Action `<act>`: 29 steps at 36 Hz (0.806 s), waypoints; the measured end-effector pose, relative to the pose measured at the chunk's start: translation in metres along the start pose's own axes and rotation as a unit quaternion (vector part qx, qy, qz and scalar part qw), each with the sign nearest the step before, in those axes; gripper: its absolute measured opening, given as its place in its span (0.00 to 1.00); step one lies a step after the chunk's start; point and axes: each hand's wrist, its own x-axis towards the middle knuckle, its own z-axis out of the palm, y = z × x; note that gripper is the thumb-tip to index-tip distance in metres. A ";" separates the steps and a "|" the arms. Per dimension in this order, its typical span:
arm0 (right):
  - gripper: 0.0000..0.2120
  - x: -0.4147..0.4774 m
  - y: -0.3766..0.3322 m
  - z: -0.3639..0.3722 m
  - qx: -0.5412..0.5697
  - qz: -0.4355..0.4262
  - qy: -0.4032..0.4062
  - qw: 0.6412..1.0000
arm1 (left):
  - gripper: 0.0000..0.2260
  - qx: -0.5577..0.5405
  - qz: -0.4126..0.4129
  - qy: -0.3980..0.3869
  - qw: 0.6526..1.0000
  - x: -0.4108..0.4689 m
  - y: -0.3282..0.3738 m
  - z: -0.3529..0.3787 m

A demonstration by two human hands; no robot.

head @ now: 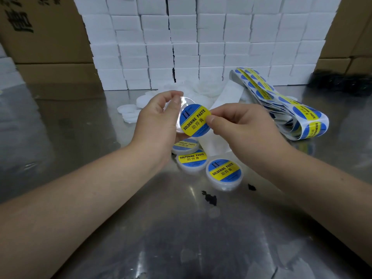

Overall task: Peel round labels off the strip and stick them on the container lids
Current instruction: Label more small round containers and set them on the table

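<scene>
Head view: at mid-frame the left hand (157,121) grips a clear lid (186,101), thumb curled over its top edge and fingers behind it. The right hand (241,125) pinches the right edge of a round blue-and-yellow label (194,120) between thumb and forefinger. The label lies across the face of the lid – whether it is fully stuck down cannot be told.

Just below the hands, three labelled lids (224,174) sit close together on the metal table (181,238), the upper two partly hidden by the left wrist. The label strip (281,101) lies in loose folds at the right, with bare white backing (215,146) trailing from it down behind the hands. A heap of plain lids (130,111) rests above and left of the hands, in front of a wall of stacked white boxes (201,47). Brown cartons (44,37) stand at upper left and upper right – and a few black scraps (210,198) lie on the table below centre.
</scene>
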 end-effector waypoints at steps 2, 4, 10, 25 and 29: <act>0.15 0.000 0.000 0.000 0.001 0.003 0.000 1.000 | 0.11 0.008 0.000 -0.006 1.000 -0.002 0.000 0.001; 0.15 0.000 0.000 0.001 0.004 0.003 0.001 1.000 | 0.12 0.008 -0.010 -0.018 1.000 -0.004 0.002 0.002; 0.14 0.002 -0.001 -0.001 0.018 0.013 0.016 1.000 | 0.13 -0.005 -0.023 -0.053 0.998 -0.009 0.006 0.004; 0.14 0.004 0.002 -0.001 0.003 0.020 0.033 0.999 | 0.09 -0.043 0.010 -0.123 0.991 -0.016 0.003 0.004; 0.14 0.003 0.002 -0.001 -0.003 0.014 0.025 1.000 | 0.12 -0.031 0.037 -0.134 0.990 -0.017 0.002 0.003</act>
